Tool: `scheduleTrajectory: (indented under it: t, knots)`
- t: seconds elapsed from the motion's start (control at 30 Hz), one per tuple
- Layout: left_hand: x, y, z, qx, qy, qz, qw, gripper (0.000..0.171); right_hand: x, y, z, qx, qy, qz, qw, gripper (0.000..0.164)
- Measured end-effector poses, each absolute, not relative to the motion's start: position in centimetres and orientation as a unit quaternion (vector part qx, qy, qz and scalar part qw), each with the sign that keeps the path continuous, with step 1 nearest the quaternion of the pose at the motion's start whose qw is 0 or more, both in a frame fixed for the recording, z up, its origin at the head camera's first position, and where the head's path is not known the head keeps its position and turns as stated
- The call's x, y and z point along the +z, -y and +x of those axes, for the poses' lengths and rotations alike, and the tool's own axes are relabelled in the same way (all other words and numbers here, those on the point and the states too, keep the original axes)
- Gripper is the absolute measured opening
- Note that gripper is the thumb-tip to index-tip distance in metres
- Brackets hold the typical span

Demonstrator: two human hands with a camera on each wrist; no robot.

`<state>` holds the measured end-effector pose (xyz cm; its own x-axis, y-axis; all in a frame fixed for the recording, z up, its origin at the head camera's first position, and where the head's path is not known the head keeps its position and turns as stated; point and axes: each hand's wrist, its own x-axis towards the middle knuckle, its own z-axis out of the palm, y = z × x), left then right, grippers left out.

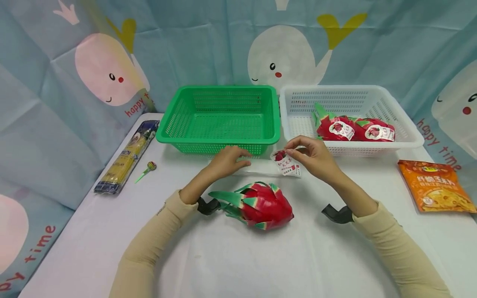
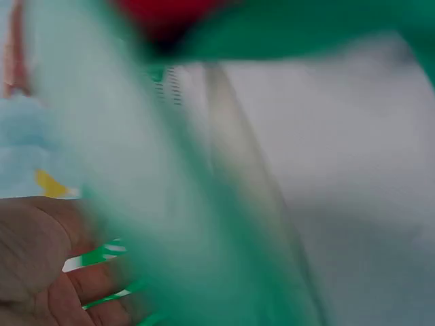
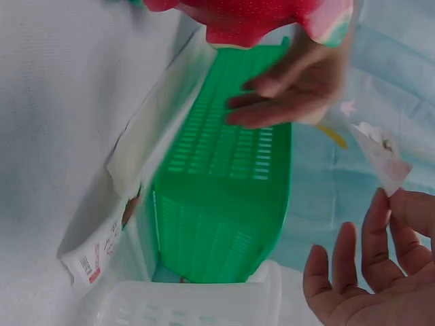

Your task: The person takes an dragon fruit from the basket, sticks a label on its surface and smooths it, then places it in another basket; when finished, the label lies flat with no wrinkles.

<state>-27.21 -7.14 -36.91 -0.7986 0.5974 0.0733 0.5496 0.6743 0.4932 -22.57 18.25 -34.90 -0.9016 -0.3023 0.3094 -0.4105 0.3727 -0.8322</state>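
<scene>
My right hand (image 1: 314,159) pinches a white sticker (image 3: 384,159) printed with a red dragon fruit between thumb and index finger. In the right wrist view the sticker hangs free of its backing strip (image 3: 153,136), its other fingers loosely bent. That strip (image 1: 253,167) lies on the table in front of the baskets, with another printed label at its right end. Over the strip's left part hovers my left hand (image 1: 227,161), fingers relaxed and holding nothing. A red dragon fruit (image 1: 268,209) with green leaf tips lies on its side between the forearms, its leaves blurred across the left wrist view.
Behind the hands stand a green basket (image 1: 273,124) and a white basket (image 1: 404,120) holding two labelled dragon fruits (image 1: 335,126). A noodle pack (image 1: 128,159) and a lollipop (image 1: 148,169) lie left. An orange snack bag (image 1: 436,186) lies right.
</scene>
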Motion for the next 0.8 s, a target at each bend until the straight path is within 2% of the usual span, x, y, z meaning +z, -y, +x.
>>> scheduleTrajectory:
  t: [0.3,0.47,0.7,0.8]
  knots:
    - [-31.9,4.9,-23.4,0.311,-0.883,0.350,-0.031,0.025,-34.8,-17.4,-21.8,0.452,0.853,0.250,0.073,0.012]
    - [-31.1,3.9,-21.9,0.295,-0.889,0.342,-0.073,0.012,-34.4,-16.6,-20.9,0.453,0.845,0.271,0.086,0.015]
    - [-31.5,4.3,-20.9,0.367,-0.880,0.288,-0.090,0.007,-34.0,-16.5,-18.9,0.466,0.856,0.193,0.113,0.035]
    - [-31.7,4.4,-20.4,0.411,-0.861,0.281,-0.101,0.008,-34.1,-16.8,-17.9,0.479,0.858,0.162,0.094,0.030]
